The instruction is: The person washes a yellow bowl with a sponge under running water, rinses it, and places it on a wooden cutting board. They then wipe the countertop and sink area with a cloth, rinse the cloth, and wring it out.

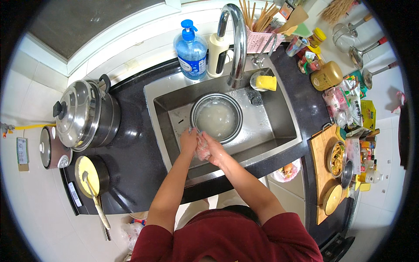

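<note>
In the steel sink (279,126) stands a round metal pot (238,114) of cloudy whitish water. Just in front of its near rim, my left hand (188,142) and my right hand (214,150) come together, both closed round a wet, soft, pinkish-white lump (202,147). Whether it is raw meat or a cloth, I cannot tell. Parts of it are hidden by my fingers. Above the pot arches the chrome faucet (238,52). A yellow sponge (266,83) and a dark scouring pad (254,96) lie at the sink's far right corner.
Behind the sink stand a blue pump bottle (192,59) and a pink utensil basket (262,41). A large steamer pot (85,115), a rice cooker (54,147) and a saucepan (102,177) with yellow contents occupy the left counter. To the right, a cutting board (322,163) holds bowls.
</note>
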Available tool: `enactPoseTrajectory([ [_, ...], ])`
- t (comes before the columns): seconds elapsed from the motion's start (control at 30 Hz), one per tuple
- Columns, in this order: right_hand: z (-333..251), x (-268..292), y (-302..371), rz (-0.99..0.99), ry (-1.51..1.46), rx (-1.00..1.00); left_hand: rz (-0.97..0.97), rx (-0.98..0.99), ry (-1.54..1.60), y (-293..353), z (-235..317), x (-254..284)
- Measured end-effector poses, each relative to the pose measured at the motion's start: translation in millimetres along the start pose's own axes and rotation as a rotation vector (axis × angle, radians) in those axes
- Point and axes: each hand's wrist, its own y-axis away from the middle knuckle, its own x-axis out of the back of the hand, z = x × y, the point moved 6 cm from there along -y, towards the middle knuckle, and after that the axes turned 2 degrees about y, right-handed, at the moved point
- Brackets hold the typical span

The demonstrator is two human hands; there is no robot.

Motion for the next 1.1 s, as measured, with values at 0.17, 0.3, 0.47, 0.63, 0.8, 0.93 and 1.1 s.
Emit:
enactPoseTrajectory([
  [0.17,-27.0,-15.8,26.4,-0.211,-0.002,0.095,-0.017,0.355,0.853,0.3,1.7,1.5],
  [0.3,-32.1,-9.4,14.4,-0.049,-0.144,0.217,0.063,0.204,0.819,-3.3,-4.2,9.3],
  [0.47,-25.3,20.1,-22.7,0.189,-0.186,0.264,0.023,-0.367,-0.035,49.7,42.7,-22.6],
  [0.63,-7.7,19.3,-22.7,0.314,0.706,0.322,-0.104,-0.163,-0.332,-2.6,5.7,-20.3],
  [0.8,-33.0,19.2,-24.6,0.19,0.309,0.351,-0.006,-0.271,-0.259,48.7,47.0,-32.1],
  [0.93,-23.6,-11.3,0.5,0.061,0.299,0.113,-0.052,-0.123,-0.228,2.6,32.5,4.1],
  [1.1,-63.7,-14.0,16.1,-0.064,-0.085,0.135,-0.249,0.263,0.813,6.9,10.3,-3.7],
])
